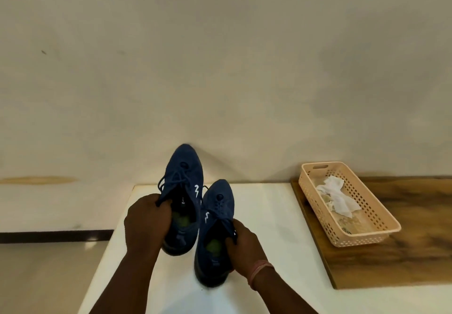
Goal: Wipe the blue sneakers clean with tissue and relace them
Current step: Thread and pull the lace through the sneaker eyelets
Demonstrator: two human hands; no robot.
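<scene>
Gripping one blue sneaker each, two hands are raised over the white tabletop [256, 215]. The left hand [148, 225] curls its fingers round the collar of the left sneaker [182, 191] and pinches a dark lace end at its top edge; this shoe is lifted and tilted, toe pointing away from the hand toward the wall [220, 56]. The right hand [245, 247] closes on the collar of the right sneaker [216, 218], thumb inside the opening, with a lace caught under the fingers. A pink band [259, 268] circles the right wrist. That second shoe sits lower, just beside the first, the two touching or nearly so along their inner sides; whether its heel rests on the table I cannot tell. Each sneaker shows one white zigzag logo, one round toggle at the front of the lacing, and a green insole.

Further out, to the right of the right hand and well apart from it, one peach perforated plastic basket [376, 235] stands on a wooden board [420, 240]. Inside lies crumpled white tissue [338, 197], apparently two pieces, though the count is unclear.
</scene>
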